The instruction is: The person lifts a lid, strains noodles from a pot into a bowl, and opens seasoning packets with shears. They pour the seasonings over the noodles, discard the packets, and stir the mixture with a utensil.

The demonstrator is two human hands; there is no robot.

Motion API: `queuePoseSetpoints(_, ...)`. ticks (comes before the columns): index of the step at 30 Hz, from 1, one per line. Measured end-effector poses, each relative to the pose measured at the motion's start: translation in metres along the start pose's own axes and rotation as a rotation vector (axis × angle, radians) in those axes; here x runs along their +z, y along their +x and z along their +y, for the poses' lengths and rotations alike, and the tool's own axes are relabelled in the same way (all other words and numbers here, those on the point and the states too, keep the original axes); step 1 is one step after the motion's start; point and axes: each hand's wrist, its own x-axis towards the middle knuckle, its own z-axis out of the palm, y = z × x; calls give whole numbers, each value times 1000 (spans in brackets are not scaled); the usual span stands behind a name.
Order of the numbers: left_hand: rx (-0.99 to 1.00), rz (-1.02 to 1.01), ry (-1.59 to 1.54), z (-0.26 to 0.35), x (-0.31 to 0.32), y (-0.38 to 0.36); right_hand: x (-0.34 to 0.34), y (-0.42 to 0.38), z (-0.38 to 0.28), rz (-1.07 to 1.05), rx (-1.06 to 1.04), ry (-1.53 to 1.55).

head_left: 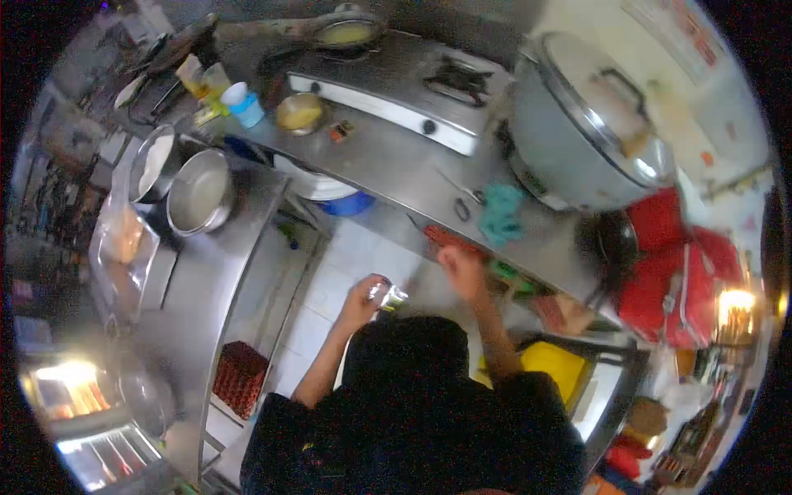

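Observation:
My left hand (pixel 360 301) is closed around a small shiny silver packet (pixel 389 295), held over the white tiled floor in front of my body. My right hand (pixel 462 271) is raised at the counter's front edge, its fingers curled and blurred; whether they hold anything is too small to tell. Close beside it, a reddish-orange object (pixel 445 239) lies at the edge. Farther back on the steel counter (pixel 379 157) are a crumpled teal cloth (pixel 501 214) and scissors (pixel 464 206).
A large rice cooker (pixel 561 124) stands at the back right, beside a gas stove (pixel 371 103). Metal bowls (pixel 200 191) sit on the left steel table (pixel 198 280). A red bag (pixel 660 285) is at the right. Below the counter is a yellow object (pixel 554 371).

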Motion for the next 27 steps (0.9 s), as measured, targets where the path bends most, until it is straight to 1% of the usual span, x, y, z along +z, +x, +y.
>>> queuePoseSetpoints(1,2,83,42,17,-20,6,-1,36,-28,-23,-13,6)
queuePoseSetpoints(2,116,132,191,9,-42,13,-1,71,-53,-37,-9,-57)
queuePoseSetpoints(3,78,137,203,8,-59,19,2,105,-71,-53,-3,-123)
queuePoseSetpoints(5,0,120,194,14,-84,27,28,172,-75,72,-356,-192)
queuePoseSetpoints(6,-40,101,174,20,-94,33,43,207,-79,29,-387,-208)
queuePoseSetpoints(7,1,101,191,32,-106,43,60,248,-85,-7,-421,-216)
queuePoseSetpoints(8,-9,123,184,37,-116,52,77,289,-87,-79,-398,-280)
queuePoseSetpoints(9,71,90,434,40,-126,60,93,325,-85,-149,-376,-339)
queuePoseSetpoints(10,149,54,692,40,-137,71,108,354,-87,-162,-396,-330)
queuePoseSetpoints(11,92,49,466,38,-146,82,121,380,-91,-42,-509,-358)
queuePoseSetpoints(12,77,75,472,38,-150,93,133,406,-94,79,-619,-379)
queuePoseSetpoints(13,81,113,446,40,-150,101,140,427,-94,-39,-543,-466)
queuePoseSetpoints(14,89,143,425,41,-163,116,148,442,-89,-45,-550,-438)
queuePoseSetpoints(15,92,185,495,65,-171,129,141,448,-102,-57,-526,-500)
queuePoseSetpoints(16,112,181,496,81,-183,142,138,453,-110,-82,-490,-567)
queuePoseSetpoints(17,84,226,417,86,-192,152,144,470,-107,-93,-498,-558)
queuePoseSetpoints(19,36,308,274,86,-205,172,150,492,-104,-617,-140,-210)
queuePoseSetpoints(20,17,333,226,82,-207,183,145,493,-91,-641,-135,-224)
queuePoseSetpoints(22,39,292,226,71,-229,218,115,484,-123,-799,14,-76)
queuePoseSetpoints(23,50,255,177,63,-236,236,116,480,-111,-778,40,-61)
queuePoseSetpoints(25,88,164,110,34,-245,278,110,452,-78,-549,20,405)
queuePoseSetpoints(26,124,129,85,11,-245,304,98,430,-83,-478,72,419)
queuePoseSetpoints(27,163,45,101,-15,-246,329,82,408,-105,-340,127,551)
